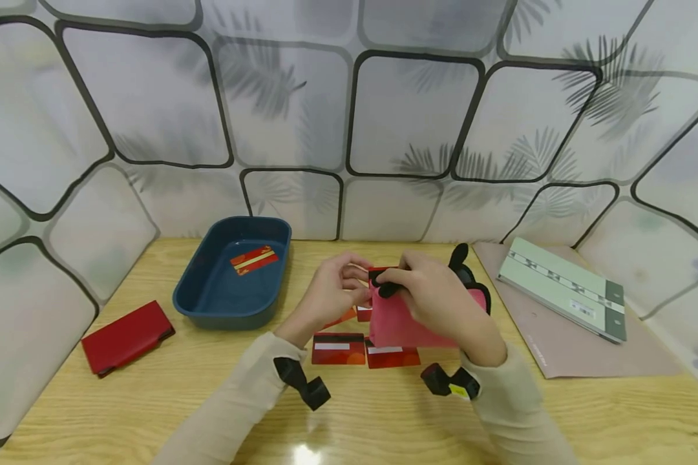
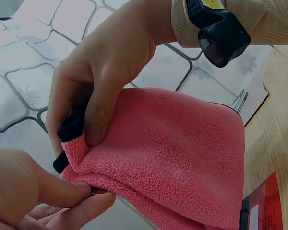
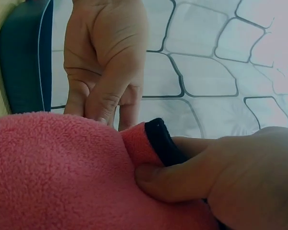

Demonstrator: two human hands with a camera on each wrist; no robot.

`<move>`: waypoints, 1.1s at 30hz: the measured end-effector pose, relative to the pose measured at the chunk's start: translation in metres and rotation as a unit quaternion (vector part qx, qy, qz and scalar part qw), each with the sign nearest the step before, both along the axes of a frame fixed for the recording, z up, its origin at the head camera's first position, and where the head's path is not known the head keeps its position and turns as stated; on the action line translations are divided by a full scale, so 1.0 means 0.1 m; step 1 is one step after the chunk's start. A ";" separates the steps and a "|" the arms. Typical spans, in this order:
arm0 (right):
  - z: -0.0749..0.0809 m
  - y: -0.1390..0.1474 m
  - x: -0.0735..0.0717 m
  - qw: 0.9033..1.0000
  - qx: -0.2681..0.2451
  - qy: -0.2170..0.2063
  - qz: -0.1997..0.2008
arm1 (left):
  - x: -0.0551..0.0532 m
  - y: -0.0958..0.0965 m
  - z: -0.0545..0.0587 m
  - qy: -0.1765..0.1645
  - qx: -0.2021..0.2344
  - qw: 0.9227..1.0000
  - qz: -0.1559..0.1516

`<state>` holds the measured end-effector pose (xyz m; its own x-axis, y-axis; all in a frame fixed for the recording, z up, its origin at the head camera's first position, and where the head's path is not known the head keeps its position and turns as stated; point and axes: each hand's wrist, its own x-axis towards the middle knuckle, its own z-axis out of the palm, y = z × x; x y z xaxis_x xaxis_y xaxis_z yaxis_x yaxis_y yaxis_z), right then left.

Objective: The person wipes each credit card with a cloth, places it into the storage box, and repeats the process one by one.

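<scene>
My right hand (image 1: 442, 297) grips a fuzzy pink cloth (image 2: 173, 143) by a corner with black trim (image 3: 162, 139). The cloth hangs folded, partly covering the cards on the table. My left hand (image 1: 331, 294) is at the cloth's left edge, its thumb and finger pinching a thin red card (image 2: 99, 190). Only a sliver of that card shows in the left wrist view; the cloth covers the rest. Below the hands lie a red card with a white strip (image 1: 338, 357) and another red card (image 1: 398, 359) beside it. More red cards behind them are partly hidden.
A blue tray (image 1: 232, 321) at the back left holds a red-and-gold card (image 1: 254, 259). A red wallet-like case (image 1: 129, 339) lies at far left. On the right, a pale green notebook (image 1: 564, 290) rests on a greyish-pink sheet (image 1: 593, 358). Patterned fabric surrounds the wooden table.
</scene>
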<state>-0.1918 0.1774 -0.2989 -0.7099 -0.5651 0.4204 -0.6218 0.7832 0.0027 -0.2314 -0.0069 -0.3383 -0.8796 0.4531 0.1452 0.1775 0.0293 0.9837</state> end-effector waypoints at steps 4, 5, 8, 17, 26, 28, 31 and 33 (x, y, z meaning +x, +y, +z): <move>-0.02 -0.01 -0.03 1.000 0.004 0.011 -0.001 | 0.00 0.02 -0.01 0.002 -0.010 1.000 0.011; -0.02 -0.01 -0.03 1.000 0.003 0.008 -0.001 | 0.00 0.02 -0.01 0.003 -0.014 1.000 0.015; -0.02 0.02 -0.05 1.000 -0.004 -0.016 -0.002 | 0.01 0.02 -0.01 0.011 -0.022 1.000 0.018; 0.02 0.21 -0.10 0.997 -0.027 -0.072 -0.017 | 0.02 0.01 0.01 -0.012 -0.018 1.000 0.016; 0.10 0.41 -0.12 0.995 -0.037 -0.084 -0.039 | 0.02 0.02 0.01 -0.032 -0.011 0.999 0.038; 0.11 0.46 -0.12 0.994 -0.040 -0.093 -0.044 | 0.02 0.02 0.01 -0.034 -0.009 0.999 0.036; 0.12 0.52 -0.12 0.992 -0.040 -0.107 -0.051 | 0.01 0.02 0.01 -0.033 -0.007 0.999 0.034; 0.12 0.54 -0.13 0.992 -0.039 -0.109 -0.055 | 0.01 0.01 0.01 -0.030 -0.009 0.999 0.038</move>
<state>-0.2046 0.2317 -0.2873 -0.8444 -0.4513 0.2886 -0.5117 0.8389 -0.1854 -0.2305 -0.0055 -0.3374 -0.9185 0.3864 0.0843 0.1153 0.0577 0.9917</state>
